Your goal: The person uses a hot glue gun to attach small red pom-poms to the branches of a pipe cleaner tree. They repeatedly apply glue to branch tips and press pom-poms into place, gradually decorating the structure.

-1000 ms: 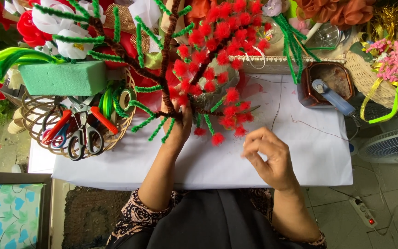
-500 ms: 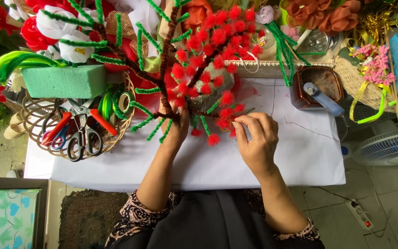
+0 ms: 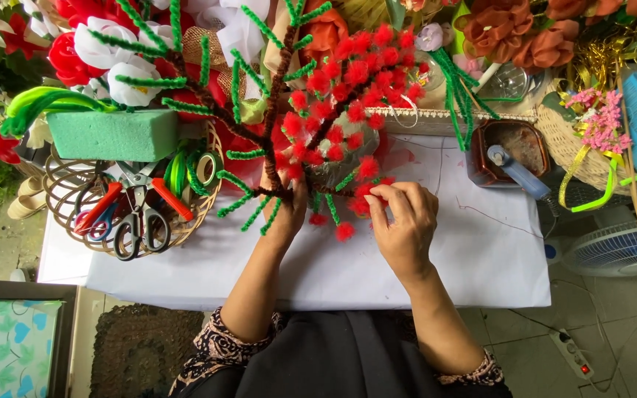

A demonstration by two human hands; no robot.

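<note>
A craft tree (image 3: 282,118) of brown pipe-cleaner branches with green tufts and many red pompoms (image 3: 348,81) stands on the white table (image 3: 451,265). My left hand (image 3: 287,210) grips the tree's trunk near its base. My right hand (image 3: 401,217) is pinched on a red pompom at a low branch on the right side, fingers curled together. A loose red pompom (image 3: 345,232) lies on the table between my hands.
A wire basket (image 3: 60,191) at the left holds scissors (image 3: 141,221), tape rolls and a green foam block (image 3: 112,135). A brown tray (image 3: 514,147) with a glue gun is at the right. Artificial flowers and baskets line the back. A fan (image 3: 617,247) and power strip sit on the floor.
My right hand has moved up from the table to the tree's lower right branch and pinched onto a red pompom. My left hand has stayed on the trunk.
</note>
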